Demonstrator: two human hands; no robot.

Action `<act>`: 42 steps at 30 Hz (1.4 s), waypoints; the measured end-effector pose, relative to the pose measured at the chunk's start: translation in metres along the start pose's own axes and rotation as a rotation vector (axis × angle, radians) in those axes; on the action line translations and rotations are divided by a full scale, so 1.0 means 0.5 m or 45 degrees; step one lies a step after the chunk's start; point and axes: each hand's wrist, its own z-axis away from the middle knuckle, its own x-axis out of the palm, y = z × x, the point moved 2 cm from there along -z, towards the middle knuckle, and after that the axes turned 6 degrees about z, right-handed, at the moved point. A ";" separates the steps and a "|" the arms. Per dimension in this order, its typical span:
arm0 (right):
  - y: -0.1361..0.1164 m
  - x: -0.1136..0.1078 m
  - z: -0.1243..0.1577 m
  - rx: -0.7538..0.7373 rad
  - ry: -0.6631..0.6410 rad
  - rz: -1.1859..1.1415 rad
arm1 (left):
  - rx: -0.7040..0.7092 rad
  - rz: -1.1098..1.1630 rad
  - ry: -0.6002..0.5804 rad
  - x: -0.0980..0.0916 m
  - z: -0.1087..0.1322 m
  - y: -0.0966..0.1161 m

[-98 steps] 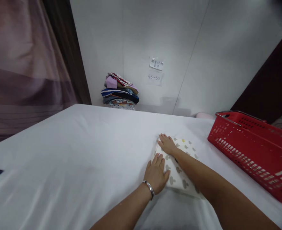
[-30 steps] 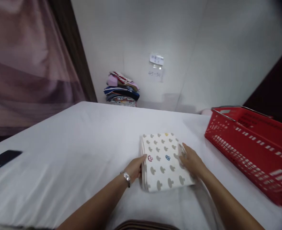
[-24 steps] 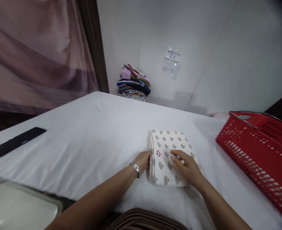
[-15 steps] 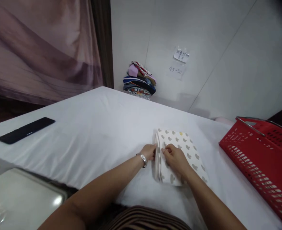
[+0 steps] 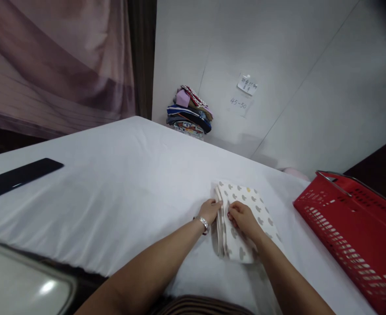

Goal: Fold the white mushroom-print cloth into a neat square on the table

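A folded white cloth (image 5: 253, 210) with grey printed motifs and one yellow motif lies on the white-covered table, its layered folds facing left. My left hand (image 5: 210, 211), with a silver watch or bracelet at the wrist, grips that folded left edge, thumb over the top layer. On the cloth's upper face, just right of the edge, my right hand (image 5: 244, 219) is closed with its fingers curled in a pinch against the fabric. Its fingertips are partly hidden. The right forearm covers the cloth's near right part.
A red plastic basket (image 5: 346, 227) with metal handles stands at the right. A flat black object (image 5: 22, 175) lies on the left of the white-covered table (image 5: 130, 175). Folded clothes (image 5: 189, 109) are stacked by the wall beyond the far edge. A pale glossy surface (image 5: 22, 280) is at lower left.
My view has shifted slightly. My left thumb now lies over the cloth's edge, where the hand was beside it before. My right fingers have curled in more tightly on the fabric.
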 end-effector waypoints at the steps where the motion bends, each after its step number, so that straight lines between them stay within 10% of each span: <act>1: 0.001 0.000 0.000 0.030 -0.016 -0.055 | 0.028 -0.021 -0.004 0.000 0.000 -0.001; 10: -0.013 -0.005 -0.025 -0.095 0.197 0.441 | 0.073 -0.100 -0.002 -0.004 0.007 0.007; 21: 0.021 -0.011 -0.028 0.152 0.037 -0.404 | 0.067 -0.066 -0.031 -0.003 0.010 0.007; 42: -0.020 -0.020 -0.082 -0.134 0.016 0.224 | 0.099 -0.014 -0.069 0.000 0.009 0.003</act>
